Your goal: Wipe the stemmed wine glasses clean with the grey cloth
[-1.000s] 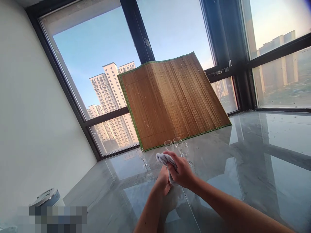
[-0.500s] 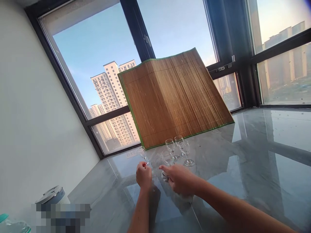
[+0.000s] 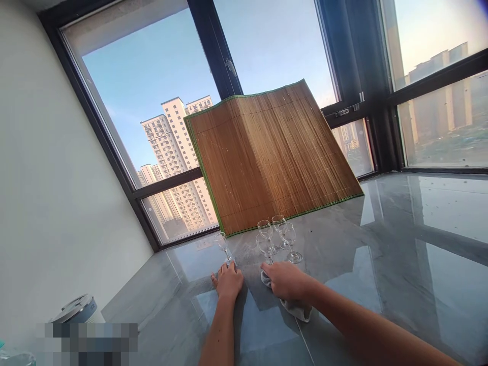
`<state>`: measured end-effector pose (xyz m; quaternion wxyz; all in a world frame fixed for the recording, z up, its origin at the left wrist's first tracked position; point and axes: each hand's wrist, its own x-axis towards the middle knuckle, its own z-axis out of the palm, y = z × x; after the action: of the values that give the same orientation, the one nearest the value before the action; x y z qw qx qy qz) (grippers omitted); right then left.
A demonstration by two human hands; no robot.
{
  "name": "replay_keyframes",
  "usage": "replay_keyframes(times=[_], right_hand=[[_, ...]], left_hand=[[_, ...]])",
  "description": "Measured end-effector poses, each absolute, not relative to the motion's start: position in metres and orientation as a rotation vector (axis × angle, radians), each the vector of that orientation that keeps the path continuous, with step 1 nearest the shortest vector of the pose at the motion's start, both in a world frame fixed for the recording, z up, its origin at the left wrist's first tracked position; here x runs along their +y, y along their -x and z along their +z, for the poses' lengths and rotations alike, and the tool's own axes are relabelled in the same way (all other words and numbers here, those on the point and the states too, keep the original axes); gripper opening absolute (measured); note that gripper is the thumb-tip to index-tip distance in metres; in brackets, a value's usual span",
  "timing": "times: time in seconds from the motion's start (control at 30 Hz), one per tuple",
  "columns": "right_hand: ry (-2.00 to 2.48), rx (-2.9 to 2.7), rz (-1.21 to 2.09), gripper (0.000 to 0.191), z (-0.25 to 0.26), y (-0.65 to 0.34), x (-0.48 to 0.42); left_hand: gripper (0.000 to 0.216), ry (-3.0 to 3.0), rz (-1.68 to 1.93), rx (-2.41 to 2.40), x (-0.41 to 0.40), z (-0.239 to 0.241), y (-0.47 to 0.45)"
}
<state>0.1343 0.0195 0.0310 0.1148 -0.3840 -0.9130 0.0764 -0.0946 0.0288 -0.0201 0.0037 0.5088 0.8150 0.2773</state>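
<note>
My left hand (image 3: pixel 229 279) is low over the grey surface with its fingers apart, its fingertips at the foot of a small stemmed glass (image 3: pixel 221 243). Whether they touch that foot I cannot tell. A grey-white cloth (image 3: pixel 297 309) is gripped in my right hand (image 3: pixel 288 279), bunched under the fingers and trailing on the surface. Just beyond that hand stands another stemmed glass (image 3: pixel 264 246), its foot partly hidden. Close behind it are several more upright glasses, among them a right-hand one (image 3: pixel 288 235) whose round foot shows.
A bamboo mat (image 3: pixel 274 157) with green edging leans against the windows behind the glasses. The glossy grey marble-look surface (image 3: pixel 400 274) reaches to the window frames. A lidded cup (image 3: pixel 78 310) stands at the lower left, by a blurred-out patch.
My left hand's fingers have gone from curled to spread by the lone glass's foot. My right hand has shifted slightly right with the cloth, more of which now shows.
</note>
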Motion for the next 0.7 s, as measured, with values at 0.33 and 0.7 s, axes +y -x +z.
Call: replay_keyframes(times=[0.33, 0.7], right_hand=[[1.267, -2.591, 0.151, 0.050, 0.017, -0.139, 0.049], [1.060, -2.571, 0.108, 0.070, 0.019, -0.136, 0.045]], left_hand=[[0.006, -1.552, 1.082, 2.479, 0.017, -0.010, 0.079], [0.041, -0.696, 1.839, 1.863, 0.031, 0.004, 0.089]])
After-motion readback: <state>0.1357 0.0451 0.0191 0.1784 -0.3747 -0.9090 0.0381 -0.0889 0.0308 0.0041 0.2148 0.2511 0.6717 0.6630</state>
